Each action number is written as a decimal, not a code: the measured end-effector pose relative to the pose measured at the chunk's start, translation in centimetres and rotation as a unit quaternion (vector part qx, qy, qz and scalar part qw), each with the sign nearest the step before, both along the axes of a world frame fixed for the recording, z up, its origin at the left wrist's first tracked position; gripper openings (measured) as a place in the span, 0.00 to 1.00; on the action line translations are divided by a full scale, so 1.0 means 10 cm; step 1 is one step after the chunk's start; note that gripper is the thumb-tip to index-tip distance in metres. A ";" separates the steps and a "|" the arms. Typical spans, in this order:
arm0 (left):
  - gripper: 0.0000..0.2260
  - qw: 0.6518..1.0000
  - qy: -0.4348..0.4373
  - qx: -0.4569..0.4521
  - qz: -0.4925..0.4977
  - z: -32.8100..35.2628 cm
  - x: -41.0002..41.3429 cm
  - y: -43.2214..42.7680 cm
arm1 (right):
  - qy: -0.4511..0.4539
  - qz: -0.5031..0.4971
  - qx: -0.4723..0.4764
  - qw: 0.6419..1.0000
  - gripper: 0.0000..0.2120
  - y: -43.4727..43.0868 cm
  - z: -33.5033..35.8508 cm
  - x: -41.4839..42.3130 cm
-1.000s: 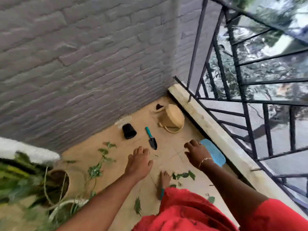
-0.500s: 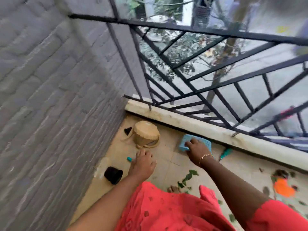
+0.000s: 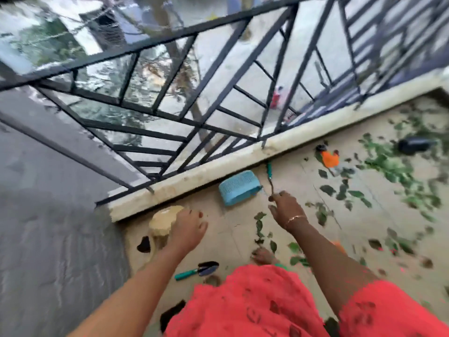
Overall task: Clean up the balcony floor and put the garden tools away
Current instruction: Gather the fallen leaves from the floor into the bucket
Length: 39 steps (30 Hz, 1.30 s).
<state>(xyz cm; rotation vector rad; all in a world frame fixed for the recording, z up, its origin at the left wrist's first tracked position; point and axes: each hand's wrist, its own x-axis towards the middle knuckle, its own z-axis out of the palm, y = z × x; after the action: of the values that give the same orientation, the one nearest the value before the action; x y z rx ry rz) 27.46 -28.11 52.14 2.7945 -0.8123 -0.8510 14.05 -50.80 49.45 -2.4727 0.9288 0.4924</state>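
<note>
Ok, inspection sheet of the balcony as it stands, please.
Surface: beige tiled balcony floor, strewn with cut green leaves, thickest at right.
Job's things: teal-handled trowel lying near the person's feet; second teal-handled hand tool by the curb; blue perforated basket beside it; tan watering can in the corner.
Clutter: black pot far right; orange scrap near it.
Hands: left hand open, over the watering can; right hand with fingertips at the second tool's metal end, grip unclear.
Cables: nothing seen.
Surroundings: black metal railing on a concrete curb; grey wall at left; street below.
</note>
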 end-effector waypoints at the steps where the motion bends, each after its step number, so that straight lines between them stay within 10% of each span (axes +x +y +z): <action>1: 0.14 1.000 0.007 -0.008 -0.019 -0.03 0.01 0.04 | -0.003 -0.028 -0.002 1.000 0.16 0.10 0.02 -0.10; 15: 0.12 0.979 0.118 -0.031 -0.162 -0.95 -0.93 -0.08 | 0.021 -0.314 0.057 0.947 0.11 1.10 -0.73 -1.83; 27: 0.11 0.975 0.099 -0.189 0.068 -3.54 -2.72 0.14 | -0.043 -0.364 0.110 0.924 0.12 1.26 -3.53 -2.69; 30: 0.15 0.967 0.104 -0.221 0.071 -4.41 -3.05 0.42 | -0.053 -0.286 0.126 0.948 0.10 1.10 -4.35 -2.79; 34: 0.14 0.975 0.106 -0.194 0.020 -5.37 -3.21 0.64 | 0.064 0.052 0.162 0.983 0.10 0.91 -5.26 -2.82; 39: 0.14 0.983 0.059 -0.174 -0.027 -6.28 -3.08 0.52 | -0.226 0.411 0.068 0.881 0.17 1.15 -6.15 -2.99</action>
<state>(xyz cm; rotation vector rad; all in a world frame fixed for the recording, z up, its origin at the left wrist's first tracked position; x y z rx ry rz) -3.32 -22.91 -10.66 2.4066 -0.9204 -0.7855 -15.83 -39.34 -12.08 -2.5792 -0.3641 0.1902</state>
